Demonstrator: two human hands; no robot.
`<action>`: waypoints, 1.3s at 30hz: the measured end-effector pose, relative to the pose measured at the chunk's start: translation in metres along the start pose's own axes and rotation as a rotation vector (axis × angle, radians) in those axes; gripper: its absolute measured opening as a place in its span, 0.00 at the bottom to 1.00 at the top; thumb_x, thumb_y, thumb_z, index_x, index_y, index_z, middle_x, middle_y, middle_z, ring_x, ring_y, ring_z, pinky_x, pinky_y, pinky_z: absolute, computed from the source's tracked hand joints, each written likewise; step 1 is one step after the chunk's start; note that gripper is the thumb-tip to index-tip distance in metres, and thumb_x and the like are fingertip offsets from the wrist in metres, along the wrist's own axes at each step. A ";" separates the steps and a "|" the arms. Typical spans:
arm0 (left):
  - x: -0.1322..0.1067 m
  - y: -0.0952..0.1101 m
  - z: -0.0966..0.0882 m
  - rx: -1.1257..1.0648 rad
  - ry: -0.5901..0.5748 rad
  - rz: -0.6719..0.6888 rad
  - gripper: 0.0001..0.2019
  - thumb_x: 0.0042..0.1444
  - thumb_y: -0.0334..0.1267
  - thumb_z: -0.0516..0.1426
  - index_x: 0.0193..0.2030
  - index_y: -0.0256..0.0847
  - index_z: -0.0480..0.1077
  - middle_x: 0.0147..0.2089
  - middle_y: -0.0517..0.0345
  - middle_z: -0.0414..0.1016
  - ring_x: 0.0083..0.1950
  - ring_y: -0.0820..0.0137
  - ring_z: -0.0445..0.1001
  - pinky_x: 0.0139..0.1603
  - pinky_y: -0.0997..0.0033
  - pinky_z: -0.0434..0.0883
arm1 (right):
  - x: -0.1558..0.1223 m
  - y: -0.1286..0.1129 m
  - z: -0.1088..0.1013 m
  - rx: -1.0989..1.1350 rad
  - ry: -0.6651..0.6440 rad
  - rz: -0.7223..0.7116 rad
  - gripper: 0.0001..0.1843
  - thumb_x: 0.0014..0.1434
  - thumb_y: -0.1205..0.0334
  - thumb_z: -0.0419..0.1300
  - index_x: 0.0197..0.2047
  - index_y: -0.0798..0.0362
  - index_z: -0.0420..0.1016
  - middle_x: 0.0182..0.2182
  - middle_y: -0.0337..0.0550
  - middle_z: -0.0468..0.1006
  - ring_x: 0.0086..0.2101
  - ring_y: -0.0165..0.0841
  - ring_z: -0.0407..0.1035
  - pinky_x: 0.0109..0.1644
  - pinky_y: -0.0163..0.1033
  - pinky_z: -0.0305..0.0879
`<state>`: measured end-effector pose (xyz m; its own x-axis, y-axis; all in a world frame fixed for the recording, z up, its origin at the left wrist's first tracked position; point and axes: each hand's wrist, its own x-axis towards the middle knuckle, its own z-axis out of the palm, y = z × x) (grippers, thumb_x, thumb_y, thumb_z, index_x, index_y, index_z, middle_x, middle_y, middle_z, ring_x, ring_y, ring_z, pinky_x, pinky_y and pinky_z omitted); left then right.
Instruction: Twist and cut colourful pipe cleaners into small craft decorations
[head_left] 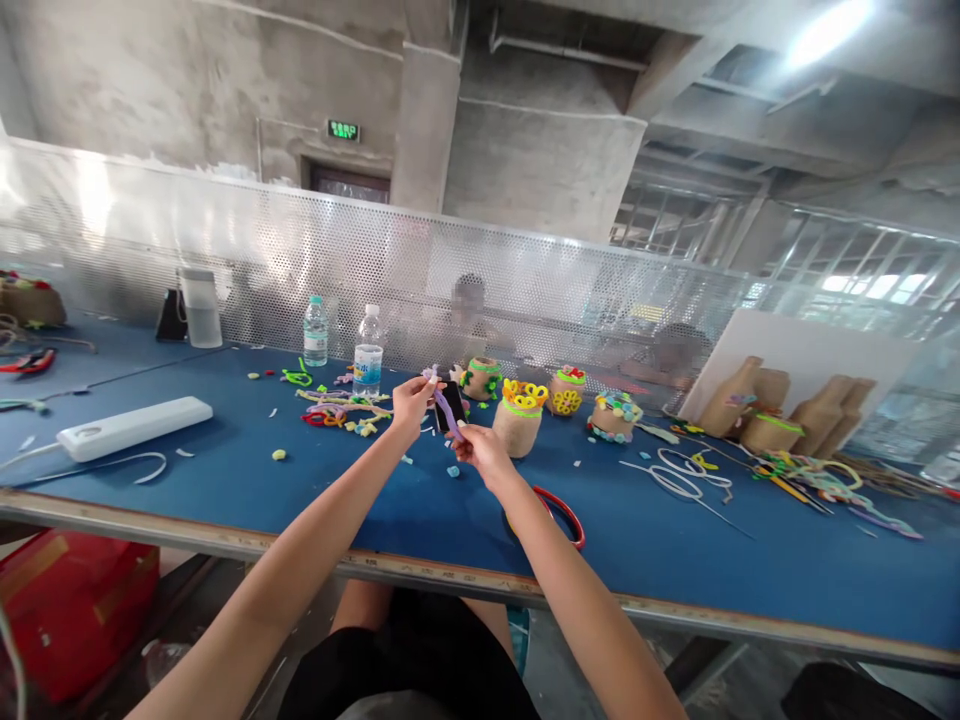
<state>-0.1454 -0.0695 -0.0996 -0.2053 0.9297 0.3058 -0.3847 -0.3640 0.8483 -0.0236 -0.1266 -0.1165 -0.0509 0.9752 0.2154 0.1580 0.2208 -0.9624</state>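
Purple pipe cleaner [442,405] pinched in your left hand [412,405] and right hand [484,455], mid-shaping; its length wants bending next.

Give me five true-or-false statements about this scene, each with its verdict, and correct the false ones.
1. The left hand and right hand both grip a purple pipe cleaner. True.
2. Two water bottles stand on the blue table. True.
3. The jar with yellow loops lies on its side. False: it stands upright.
4. The red ring lies beyond the jars. False: it lies near the table's front edge, by the right forearm.
5. The red box sits on the table. False: it is below the table, at the left.
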 end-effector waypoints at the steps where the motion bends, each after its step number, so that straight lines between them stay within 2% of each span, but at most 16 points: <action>1: -0.001 0.000 0.001 0.008 -0.020 0.018 0.10 0.41 0.40 0.65 0.25 0.35 0.73 0.27 0.55 0.76 0.28 0.73 0.71 0.28 0.77 0.65 | -0.001 0.000 0.000 -0.026 0.029 -0.017 0.18 0.55 0.50 0.55 0.21 0.54 0.69 0.17 0.40 0.68 0.19 0.30 0.63 0.23 0.35 0.61; 3: -0.005 0.001 0.005 0.024 -0.060 0.051 0.09 0.41 0.38 0.66 0.25 0.35 0.73 0.27 0.55 0.77 0.29 0.72 0.72 0.30 0.77 0.66 | -0.004 0.001 0.001 -0.088 0.103 -0.079 0.15 0.52 0.50 0.59 0.24 0.54 0.71 0.22 0.42 0.71 0.27 0.34 0.67 0.30 0.35 0.62; 5: -0.008 0.001 0.008 0.040 -0.096 0.076 0.08 0.40 0.37 0.65 0.24 0.35 0.73 0.27 0.55 0.77 0.29 0.71 0.73 0.30 0.76 0.67 | -0.006 0.001 0.003 -0.167 0.184 -0.169 0.09 0.49 0.55 0.63 0.27 0.53 0.72 0.24 0.41 0.72 0.32 0.36 0.68 0.35 0.35 0.60; 7: -0.011 0.001 0.010 0.051 -0.124 0.091 0.09 0.40 0.38 0.65 0.24 0.35 0.73 0.26 0.55 0.77 0.28 0.70 0.74 0.30 0.76 0.67 | -0.008 0.001 0.005 -0.225 0.230 -0.225 0.05 0.49 0.62 0.62 0.25 0.52 0.71 0.22 0.40 0.72 0.32 0.36 0.69 0.37 0.35 0.59; 9: -0.014 0.001 0.011 0.053 -0.137 0.094 0.10 0.39 0.40 0.65 0.24 0.35 0.73 0.26 0.55 0.77 0.28 0.70 0.74 0.29 0.76 0.67 | -0.007 0.002 0.006 -0.228 0.232 -0.230 0.08 0.51 0.65 0.59 0.21 0.52 0.68 0.18 0.39 0.69 0.29 0.36 0.68 0.36 0.35 0.58; 13: -0.017 -0.001 0.012 0.035 -0.120 0.079 0.11 0.39 0.42 0.65 0.25 0.36 0.73 0.26 0.56 0.77 0.26 0.71 0.73 0.27 0.77 0.66 | -0.003 0.006 0.006 -0.102 0.173 -0.160 0.09 0.52 0.65 0.56 0.21 0.53 0.67 0.17 0.36 0.68 0.24 0.32 0.66 0.31 0.34 0.60; 18: -0.018 -0.003 0.013 0.000 -0.076 0.022 0.11 0.40 0.42 0.65 0.25 0.36 0.72 0.26 0.56 0.76 0.26 0.73 0.72 0.28 0.77 0.66 | -0.004 0.008 0.007 0.150 0.079 -0.006 0.11 0.53 0.56 0.56 0.25 0.54 0.68 0.18 0.35 0.68 0.19 0.27 0.64 0.26 0.34 0.66; 22: -0.016 -0.004 0.014 -0.013 -0.031 -0.052 0.09 0.41 0.39 0.65 0.24 0.36 0.72 0.24 0.57 0.75 0.26 0.73 0.72 0.28 0.77 0.66 | -0.011 0.009 0.012 0.266 0.097 0.032 0.13 0.50 0.53 0.61 0.25 0.55 0.70 0.14 0.29 0.61 0.14 0.21 0.53 0.18 0.29 0.60; 25: -0.016 -0.006 0.014 -0.007 -0.033 -0.112 0.08 0.40 0.37 0.66 0.24 0.35 0.73 0.25 0.55 0.75 0.28 0.71 0.74 0.29 0.75 0.67 | -0.016 0.010 0.015 0.307 0.122 0.060 0.13 0.49 0.55 0.62 0.23 0.57 0.71 0.12 0.29 0.60 0.13 0.19 0.49 0.15 0.27 0.55; 31: -0.012 -0.005 0.006 0.033 -0.149 -0.195 0.09 0.38 0.35 0.67 0.27 0.34 0.76 0.29 0.50 0.78 0.30 0.70 0.74 0.32 0.74 0.68 | -0.020 0.010 0.011 0.369 0.144 0.137 0.10 0.50 0.60 0.61 0.23 0.58 0.73 0.12 0.30 0.61 0.13 0.19 0.51 0.15 0.26 0.55; 35: -0.009 -0.001 -0.001 0.060 -0.221 -0.214 0.11 0.39 0.38 0.67 0.31 0.34 0.77 0.30 0.50 0.79 0.28 0.71 0.73 0.33 0.73 0.68 | -0.023 0.009 0.009 0.365 0.137 0.157 0.08 0.52 0.62 0.59 0.27 0.58 0.75 0.15 0.34 0.68 0.14 0.20 0.57 0.18 0.27 0.61; 39: -0.009 0.001 -0.003 0.057 -0.239 -0.204 0.13 0.40 0.42 0.67 0.31 0.35 0.77 0.32 0.49 0.79 0.34 0.68 0.75 0.37 0.71 0.69 | -0.025 0.008 0.009 0.348 0.141 0.161 0.09 0.53 0.64 0.56 0.27 0.58 0.75 0.15 0.35 0.69 0.14 0.21 0.59 0.19 0.28 0.63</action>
<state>-0.1467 -0.0787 -0.1029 0.0905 0.9727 0.2139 -0.3439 -0.1710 0.9233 -0.0300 -0.1496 -0.1308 0.0866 0.9947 0.0547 -0.1910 0.0704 -0.9791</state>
